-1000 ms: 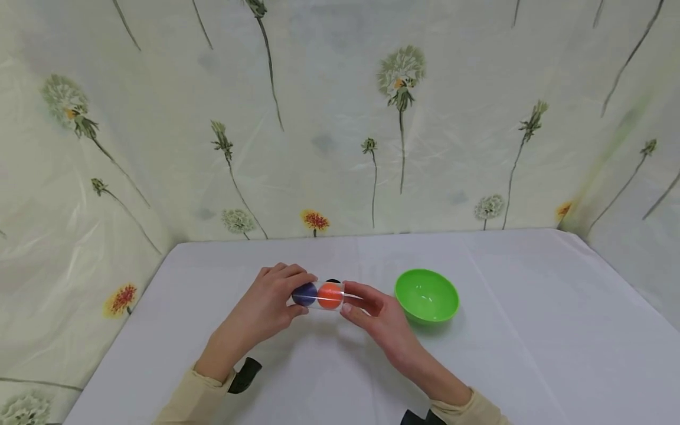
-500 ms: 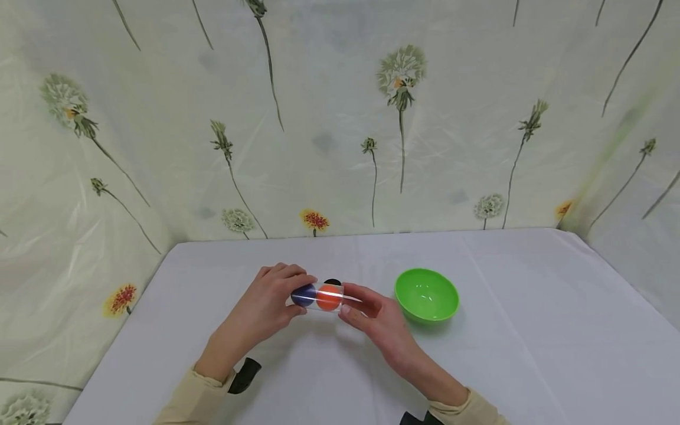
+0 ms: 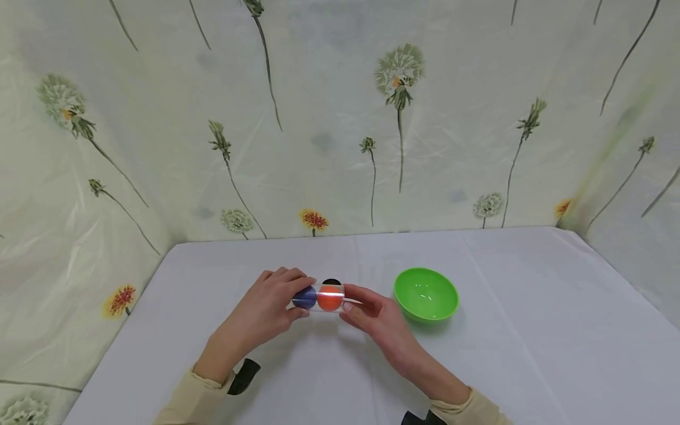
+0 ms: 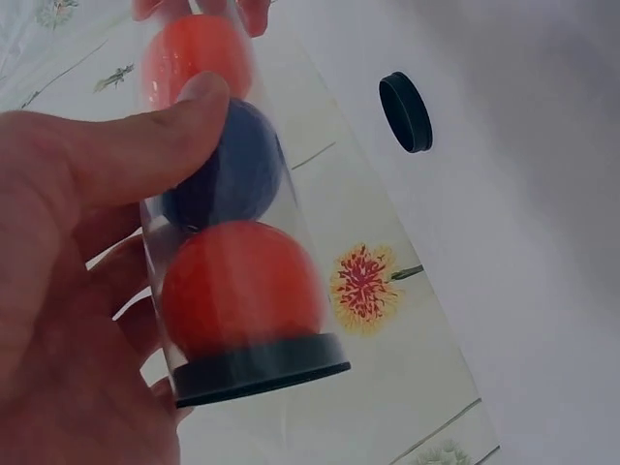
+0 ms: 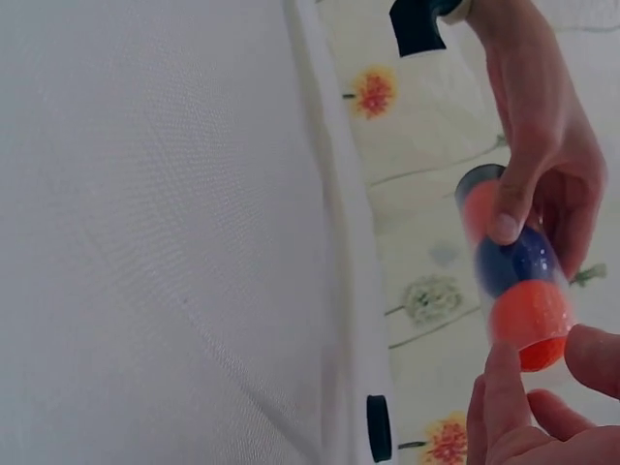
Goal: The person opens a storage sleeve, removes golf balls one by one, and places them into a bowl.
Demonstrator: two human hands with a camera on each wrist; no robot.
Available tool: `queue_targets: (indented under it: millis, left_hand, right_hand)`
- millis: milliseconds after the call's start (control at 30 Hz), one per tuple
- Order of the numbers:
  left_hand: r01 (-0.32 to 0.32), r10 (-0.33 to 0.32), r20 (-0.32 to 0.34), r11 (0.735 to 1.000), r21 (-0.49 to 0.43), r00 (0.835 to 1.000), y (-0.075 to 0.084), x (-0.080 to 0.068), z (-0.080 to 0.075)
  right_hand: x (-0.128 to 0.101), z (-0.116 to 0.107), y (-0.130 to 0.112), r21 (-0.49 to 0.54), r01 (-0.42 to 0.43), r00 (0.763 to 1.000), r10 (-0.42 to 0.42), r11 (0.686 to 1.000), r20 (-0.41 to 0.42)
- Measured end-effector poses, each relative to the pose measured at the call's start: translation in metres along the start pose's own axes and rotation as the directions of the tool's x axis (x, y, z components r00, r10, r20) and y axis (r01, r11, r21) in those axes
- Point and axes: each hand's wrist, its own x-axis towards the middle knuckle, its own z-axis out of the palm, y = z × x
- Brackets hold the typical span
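A clear plastic tube (image 4: 291, 232) holds a row of balls: an orange ball (image 4: 247, 286) next to the black end cap (image 4: 262, 370), a blue ball (image 4: 237, 170) in the middle and another orange ball (image 5: 531, 315) at the uncapped end. My left hand (image 3: 271, 302) grips the tube around its capped half, thumb across its side. At the uncapped end, the thumb and fingers of my right hand (image 3: 386, 324) pinch the rim from either side. The tube lies nearly level above the table in the head view. A loose black cap (image 4: 405, 112) rests on the table beyond it.
A green bowl (image 3: 427, 295) stands on the white-covered table (image 3: 531, 330), just right of my right hand. Flower-patterned sheeting (image 3: 329, 118) hangs behind the table and along both sides.
Both hands stay almost still around the tube. It has shifted very slightly, and a little more of the loose black cap shows behind it.
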Motion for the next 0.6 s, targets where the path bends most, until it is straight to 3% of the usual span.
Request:
queue_targets:
  millis: [400,600]
  left_hand:
    - [-0.037,0.038,-0.017,0.998,0.056,0.999,0.0036,0.0017,-0.004]
    - [-0.072,0.079,-0.063,0.992,0.1,0.995,0.0038,0.0029,-0.0039]
  right_hand:
    - [0.0006,-0.0001,0.0018,0.017,-0.039,0.999,0.039,0.999,-0.012]
    - [0.0009,-0.0006,0.0021,0.052,-0.029,0.999,0.03,0.998,-0.019]
